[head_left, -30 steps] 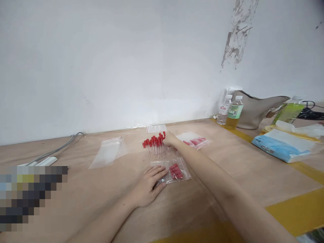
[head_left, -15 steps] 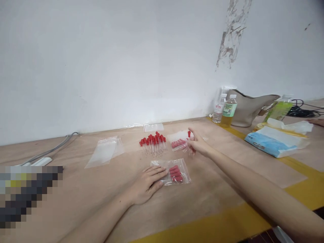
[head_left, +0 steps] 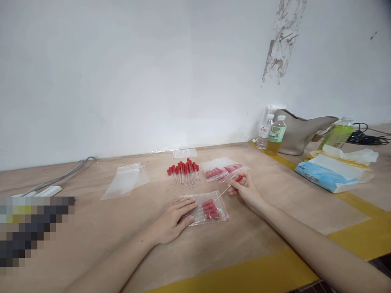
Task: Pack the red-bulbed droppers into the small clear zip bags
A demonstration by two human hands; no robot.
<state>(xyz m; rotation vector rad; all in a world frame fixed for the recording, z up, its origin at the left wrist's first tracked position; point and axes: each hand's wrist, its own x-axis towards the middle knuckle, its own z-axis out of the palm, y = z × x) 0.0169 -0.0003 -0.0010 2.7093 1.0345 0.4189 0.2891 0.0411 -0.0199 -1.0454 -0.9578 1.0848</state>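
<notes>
My left hand point(head_left: 174, 219) lies flat with fingers stretched over the left end of a clear zip bag point(head_left: 224, 211). Several red-bulbed droppers point(head_left: 210, 209) lie side by side inside that bag. Between the fingertips of my right hand point(head_left: 246, 190) is a single dropper point(head_left: 239, 178), tilted, its thin clear tip pointing down-left toward the bag's upper right corner. Behind the bag spreads a loose pile of droppers point(head_left: 183, 171), red bulbs facing the wall. Filled zip bags point(head_left: 215, 174) holding more droppers rest just beyond my right hand.
Flat zip bags point(head_left: 124, 181) lie at left, and another bag point(head_left: 185, 153) by the wall. A grey cable point(head_left: 65, 176) runs at far left. On the right stand a water bottle point(head_left: 263, 136), a tea bottle point(head_left: 275, 138), a grey-brown container point(head_left: 293, 134) and a tissue pack point(head_left: 326, 175).
My right hand has come down and nearer from over the filled bags, turning the dropper from upright to slanted. My left hand has stayed on the bag.
</notes>
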